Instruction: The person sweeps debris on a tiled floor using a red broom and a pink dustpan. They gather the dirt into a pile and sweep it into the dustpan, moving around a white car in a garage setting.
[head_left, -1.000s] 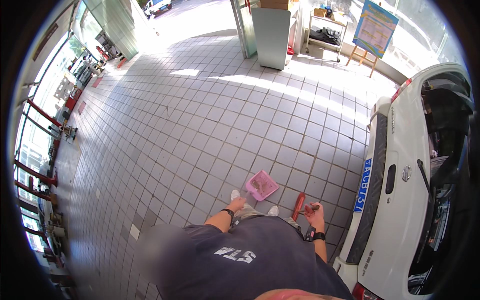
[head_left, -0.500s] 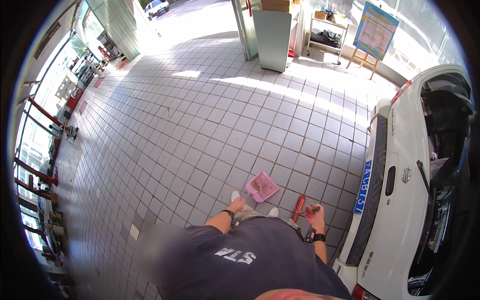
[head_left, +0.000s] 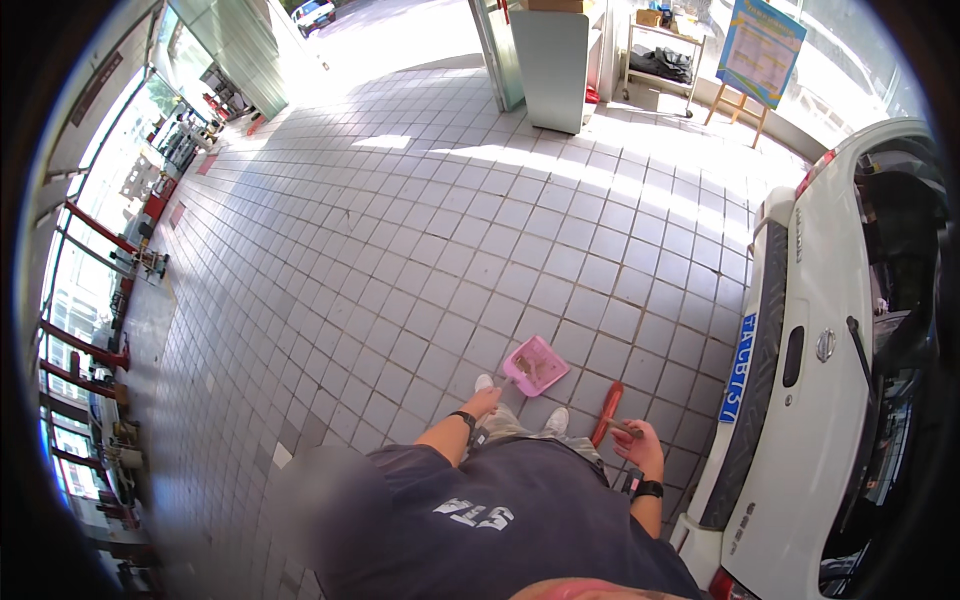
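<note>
A pink dustpan (head_left: 537, 366) with some loose debris in it rests on the tiled floor ahead of my feet. My left hand (head_left: 483, 402) is closed around the end of its handle, just left of the pan. To the right, my right hand (head_left: 640, 446) grips the brown stick of a broom (head_left: 607, 413), whose long red head slants down toward the floor beside my right shoe. Part of the stick is hidden by my fingers. Both wrists carry dark bands.
Close on my right stands a white car (head_left: 775, 400), rear end toward me. Grey-white tiles (head_left: 400, 270) spread ahead. Farther off are a grey cabinet (head_left: 552, 75), a wheeled cart (head_left: 660, 68) and a poster on an easel (head_left: 760, 55). Red workshop equipment (head_left: 100, 350) lines the left.
The whole view has shifted slightly. My right hand has drawn back a little toward my body, its fingers showing differently around the stick. My left hand stays at the dustpan handle.
</note>
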